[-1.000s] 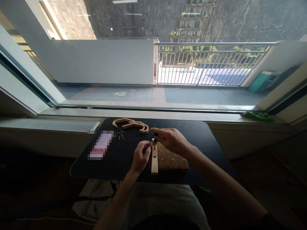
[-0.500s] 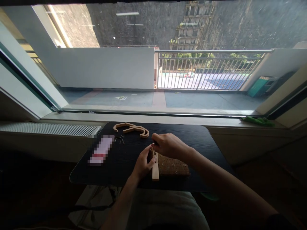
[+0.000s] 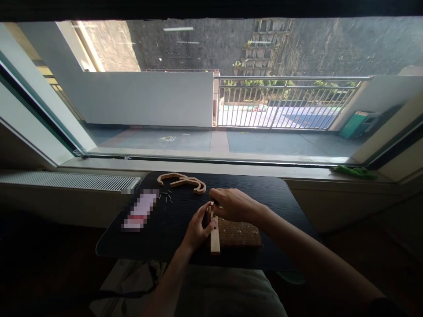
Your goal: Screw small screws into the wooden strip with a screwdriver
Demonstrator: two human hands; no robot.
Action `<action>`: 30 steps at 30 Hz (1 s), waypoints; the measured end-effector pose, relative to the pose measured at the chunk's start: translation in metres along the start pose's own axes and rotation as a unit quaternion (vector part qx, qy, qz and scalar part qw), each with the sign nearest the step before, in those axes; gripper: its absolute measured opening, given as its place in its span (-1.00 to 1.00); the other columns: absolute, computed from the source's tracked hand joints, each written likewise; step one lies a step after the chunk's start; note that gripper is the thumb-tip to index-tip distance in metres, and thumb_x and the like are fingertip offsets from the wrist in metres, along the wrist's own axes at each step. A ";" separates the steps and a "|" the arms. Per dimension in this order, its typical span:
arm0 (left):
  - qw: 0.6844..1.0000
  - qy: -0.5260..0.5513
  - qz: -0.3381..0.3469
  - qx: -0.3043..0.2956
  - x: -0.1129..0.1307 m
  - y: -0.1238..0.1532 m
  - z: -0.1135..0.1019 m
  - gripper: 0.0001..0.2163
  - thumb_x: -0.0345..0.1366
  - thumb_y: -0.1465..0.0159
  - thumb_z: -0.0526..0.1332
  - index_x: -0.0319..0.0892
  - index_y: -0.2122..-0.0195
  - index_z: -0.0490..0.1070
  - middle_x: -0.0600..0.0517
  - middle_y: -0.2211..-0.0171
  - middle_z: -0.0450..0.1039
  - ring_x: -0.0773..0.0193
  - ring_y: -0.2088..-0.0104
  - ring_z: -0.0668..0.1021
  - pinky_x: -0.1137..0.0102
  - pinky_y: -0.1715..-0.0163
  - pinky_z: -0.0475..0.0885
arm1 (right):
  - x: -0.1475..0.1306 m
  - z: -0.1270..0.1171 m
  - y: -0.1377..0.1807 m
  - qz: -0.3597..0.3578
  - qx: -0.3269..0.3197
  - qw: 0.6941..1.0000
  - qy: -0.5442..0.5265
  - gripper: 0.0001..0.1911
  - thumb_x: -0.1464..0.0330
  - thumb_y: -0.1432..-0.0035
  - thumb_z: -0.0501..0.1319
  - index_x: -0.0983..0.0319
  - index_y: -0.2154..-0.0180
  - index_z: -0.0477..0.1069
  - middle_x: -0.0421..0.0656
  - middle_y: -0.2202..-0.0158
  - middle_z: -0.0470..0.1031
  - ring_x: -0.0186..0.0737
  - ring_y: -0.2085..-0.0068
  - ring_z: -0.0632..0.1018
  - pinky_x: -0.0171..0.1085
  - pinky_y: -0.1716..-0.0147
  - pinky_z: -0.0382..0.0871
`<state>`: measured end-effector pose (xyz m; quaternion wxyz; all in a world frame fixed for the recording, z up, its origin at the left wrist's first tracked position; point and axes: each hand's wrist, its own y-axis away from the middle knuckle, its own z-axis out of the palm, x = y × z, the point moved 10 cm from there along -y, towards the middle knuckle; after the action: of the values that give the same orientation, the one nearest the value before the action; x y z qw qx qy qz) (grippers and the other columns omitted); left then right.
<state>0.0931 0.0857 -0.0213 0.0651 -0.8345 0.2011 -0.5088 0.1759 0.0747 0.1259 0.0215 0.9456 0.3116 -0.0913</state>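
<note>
A pale wooden strip (image 3: 215, 241) with dark holes lies along the left edge of a brown, pitted board (image 3: 240, 232). My left hand (image 3: 197, 227) is closed on the strip from the left, thumb on top and fingers along its far side. At the strip's far end, my right hand (image 3: 231, 204) has its fingers curled and pressed together. Whatever they hold, if anything, is hidden by the hand. Both hands are over the black table (image 3: 175, 237).
Curved wooden pieces (image 3: 190, 181) lie at the table's far edge. Several small thin metal pins or screws (image 3: 166, 196) are scattered left of my hands, beside a blurred pinkish packet (image 3: 140, 209). A radiator (image 3: 69, 180) and window sill (image 3: 231, 166) border the table.
The view has tilted up slightly, so everything sits lower. My right hand has turned a little at the strip's far end, showing more of its tip. The left hand keeps its hold.
</note>
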 end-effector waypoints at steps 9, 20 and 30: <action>1.000 -0.011 -0.006 0.002 0.002 -0.002 0.000 -0.54 -0.25 -0.22 0.21 -0.17 -0.16 0.33 -0.15 -0.08 0.46 0.01 -0.10 0.48 0.10 -0.13 0.36 | -0.001 0.005 -0.002 -0.032 0.028 0.994 -0.103 -0.93 0.48 -0.17 0.13 0.25 0.28 0.36 -0.19 0.40 0.46 -0.35 0.44 0.38 -0.36 0.48 0.08; 0.999 -0.010 -0.031 0.006 0.002 -0.001 -0.003 -0.58 -0.24 -0.21 0.22 -0.17 -0.10 0.36 -0.14 -0.04 0.49 0.02 -0.06 0.51 0.12 -0.08 0.39 | 0.006 0.005 -0.003 -0.033 0.043 0.993 -0.106 -0.89 0.50 -0.18 0.13 0.25 0.23 0.34 -0.19 0.40 0.45 -0.35 0.44 0.36 -0.37 0.48 0.08; 0.999 -0.014 -0.032 0.019 0.000 -0.001 -0.004 -0.60 -0.22 -0.19 0.23 -0.17 -0.07 0.38 -0.13 -0.01 0.51 0.02 -0.03 0.53 0.13 -0.06 0.41 | 0.012 0.006 -0.004 -0.012 0.030 0.999 -0.037 -0.91 0.35 -0.27 0.16 0.21 0.21 0.42 -0.18 0.42 0.52 -0.32 0.45 0.46 -0.35 0.49 0.03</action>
<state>0.0894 0.0870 -0.0192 0.0674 -0.8460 0.1635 -0.5030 0.1820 0.0840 0.1181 0.0033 0.9381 0.3187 -0.1355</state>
